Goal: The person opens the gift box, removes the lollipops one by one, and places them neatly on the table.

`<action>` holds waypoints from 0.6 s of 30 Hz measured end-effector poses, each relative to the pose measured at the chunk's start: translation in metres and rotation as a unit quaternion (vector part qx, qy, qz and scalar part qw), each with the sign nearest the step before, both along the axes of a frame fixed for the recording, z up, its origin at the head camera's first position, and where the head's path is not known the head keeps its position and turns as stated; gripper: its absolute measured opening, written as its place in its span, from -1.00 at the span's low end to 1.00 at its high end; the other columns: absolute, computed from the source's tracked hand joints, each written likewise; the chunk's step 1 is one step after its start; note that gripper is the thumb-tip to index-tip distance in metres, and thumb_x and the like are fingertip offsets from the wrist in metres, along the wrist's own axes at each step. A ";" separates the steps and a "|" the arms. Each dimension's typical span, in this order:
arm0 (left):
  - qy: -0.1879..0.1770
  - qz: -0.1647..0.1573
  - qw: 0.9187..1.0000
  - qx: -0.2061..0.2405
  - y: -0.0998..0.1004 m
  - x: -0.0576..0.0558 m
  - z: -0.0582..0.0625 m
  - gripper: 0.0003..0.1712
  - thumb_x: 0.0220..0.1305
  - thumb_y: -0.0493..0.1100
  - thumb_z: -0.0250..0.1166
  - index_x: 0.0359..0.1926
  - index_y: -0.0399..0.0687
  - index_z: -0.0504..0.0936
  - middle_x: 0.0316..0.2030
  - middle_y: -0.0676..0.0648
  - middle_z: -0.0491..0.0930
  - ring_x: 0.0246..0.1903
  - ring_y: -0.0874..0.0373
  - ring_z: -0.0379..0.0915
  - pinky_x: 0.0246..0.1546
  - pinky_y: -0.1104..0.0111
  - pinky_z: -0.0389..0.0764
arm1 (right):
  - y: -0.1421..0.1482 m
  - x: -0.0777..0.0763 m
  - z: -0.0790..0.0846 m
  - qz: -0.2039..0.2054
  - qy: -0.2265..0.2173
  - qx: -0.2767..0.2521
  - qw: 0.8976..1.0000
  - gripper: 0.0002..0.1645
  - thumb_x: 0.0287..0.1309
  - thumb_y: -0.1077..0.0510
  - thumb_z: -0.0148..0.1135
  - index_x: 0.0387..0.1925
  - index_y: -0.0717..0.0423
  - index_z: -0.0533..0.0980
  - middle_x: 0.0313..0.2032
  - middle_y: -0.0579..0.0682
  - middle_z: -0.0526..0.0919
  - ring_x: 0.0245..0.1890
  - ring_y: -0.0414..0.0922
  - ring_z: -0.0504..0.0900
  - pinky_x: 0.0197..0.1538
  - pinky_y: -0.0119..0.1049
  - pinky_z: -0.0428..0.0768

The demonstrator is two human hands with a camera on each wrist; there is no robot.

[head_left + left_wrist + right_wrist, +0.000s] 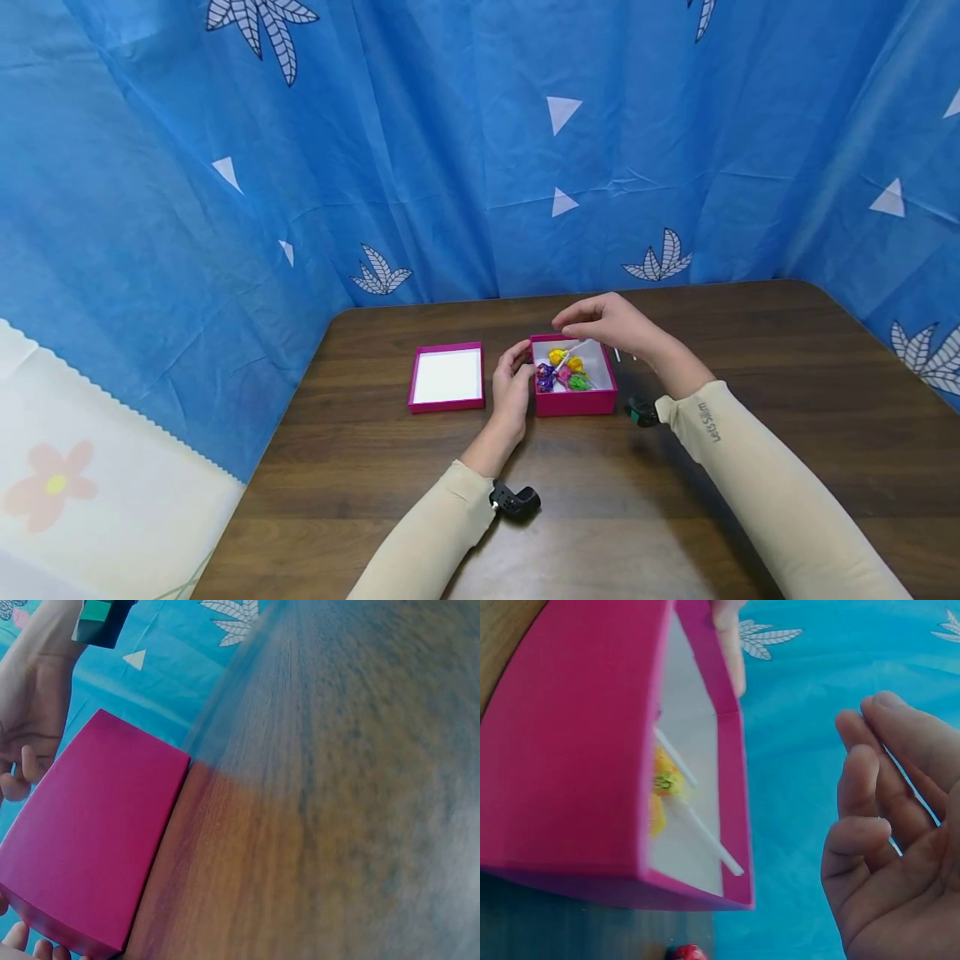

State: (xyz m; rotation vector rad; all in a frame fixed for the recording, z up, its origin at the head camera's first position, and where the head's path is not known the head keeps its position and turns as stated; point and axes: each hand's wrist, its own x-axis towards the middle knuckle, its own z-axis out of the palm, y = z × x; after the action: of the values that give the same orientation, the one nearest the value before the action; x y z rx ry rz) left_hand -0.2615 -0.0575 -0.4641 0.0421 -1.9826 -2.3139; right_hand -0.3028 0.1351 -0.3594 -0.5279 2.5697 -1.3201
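A pink box (576, 404) without its lid stands on the table, holding several wrapped lollipops in yellow, green, pink and dark purple. A yellow lollipop (667, 782) shows inside it, its white stick slanting toward the rim. At the box's left side, my left hand (512, 387) holds the wall, with fingers and thumb at the rim. Above the box's back right part hovers my right hand (615, 323); its fingers are loosely bent with nothing between them. In the right wrist view that hand (900, 817) is apart from the box.
The shallow lid (448, 377), white inside with a pink rim, lies left of the box. Right of the box, a red-wrapped lollipop (686, 952) rests on the table, and white sticks (618, 355) poke out there. A blue patterned curtain (465, 167) hangs behind the wooden table (360, 467).
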 end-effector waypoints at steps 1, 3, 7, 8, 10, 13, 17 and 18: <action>-0.001 -0.001 1.000 0.001 0.000 0.000 0.000 -0.49 0.32 -0.28 0.08 0.30 -0.06 0.49 0.31 -0.12 0.44 0.31 -0.01 0.35 0.35 0.11 0.41 | -0.001 -0.001 -0.002 0.006 -0.005 0.003 1.000 -0.61 0.26 -0.01 0.31 0.10 -0.04 0.65 0.14 0.05 0.68 0.17 0.06 0.55 0.20 0.12 0.55; -0.005 -0.004 1.000 0.003 -0.001 0.001 -0.001 -0.49 0.32 -0.27 0.08 0.29 -0.03 0.49 0.30 -0.10 0.44 0.31 0.01 0.35 0.35 0.12 0.41 | -0.001 -0.002 -0.007 0.024 -0.009 0.009 1.000 -0.61 0.24 0.00 0.33 0.08 -0.02 0.66 0.11 0.04 0.70 0.15 0.05 0.57 0.20 0.12 0.56; -0.011 -0.010 1.000 0.010 -0.001 0.001 -0.002 -0.50 0.31 -0.26 0.08 0.27 0.02 0.50 0.29 -0.06 0.45 0.29 0.04 0.35 0.34 0.17 0.43 | -0.005 -0.004 -0.015 0.069 -0.004 0.026 0.997 -0.63 0.22 0.10 0.35 0.06 0.06 0.67 0.05 0.05 0.73 0.04 0.02 0.62 0.11 -0.03 0.63; -0.011 -0.012 1.000 0.011 -0.002 0.001 -0.002 -0.50 0.31 -0.26 0.08 0.27 0.03 0.50 0.29 -0.06 0.45 0.29 0.04 0.35 0.34 0.17 0.43 | -0.006 -0.005 -0.017 0.081 -0.001 0.028 0.996 -0.64 0.21 0.13 0.35 0.05 0.07 0.68 0.03 0.06 0.74 0.00 0.01 0.63 0.08 -0.08 0.65; -0.010 -0.013 1.000 0.012 -0.002 0.001 -0.002 -0.50 0.32 -0.27 0.08 0.27 0.04 0.50 0.28 -0.05 0.45 0.28 0.05 0.36 0.32 0.18 0.44 | -0.008 -0.005 -0.019 0.095 0.001 0.033 0.995 -0.65 0.18 0.18 0.37 0.03 0.08 0.69 0.00 0.06 0.75 -0.06 -0.02 0.63 0.00 -0.12 0.68; -0.007 -0.015 1.000 0.013 -0.002 0.001 -0.001 -0.50 0.32 -0.27 0.07 0.27 0.04 0.50 0.28 -0.05 0.46 0.27 0.05 0.36 0.30 0.20 0.45 | -0.012 -0.007 -0.021 0.111 0.003 0.050 0.993 -0.65 0.12 0.22 0.41 -0.01 0.05 0.71 -0.05 0.05 0.77 -0.12 -0.04 0.64 -0.07 -0.16 0.70; 0.003 -0.017 1.000 0.011 -0.003 0.001 0.000 -0.48 0.31 -0.27 0.07 0.29 -0.01 0.48 0.29 -0.09 0.45 0.27 0.03 0.35 0.31 0.19 0.44 | -0.016 -0.009 -0.023 0.135 -0.006 0.071 0.988 -0.66 0.08 0.25 0.43 -0.05 0.04 0.73 -0.08 0.02 0.77 -0.12 -0.04 0.66 -0.09 -0.22 0.71; 0.004 -0.017 1.000 0.010 -0.003 0.001 0.000 -0.48 0.31 -0.27 0.07 0.30 -0.03 0.47 0.29 -0.10 0.45 0.28 0.03 0.35 0.31 0.19 0.43 | -0.017 -0.009 -0.024 0.141 -0.010 0.075 0.987 -0.66 0.08 0.25 0.43 -0.05 0.04 0.73 -0.08 0.02 0.77 -0.13 -0.03 0.66 -0.09 -0.23 0.71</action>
State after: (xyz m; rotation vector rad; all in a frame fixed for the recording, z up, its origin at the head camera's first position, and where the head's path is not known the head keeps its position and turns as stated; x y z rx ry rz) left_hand -0.2608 -0.0605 -0.4640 -0.0010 -1.9713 -2.3512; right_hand -0.3122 0.1179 -0.3834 -0.8097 2.4410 -1.0227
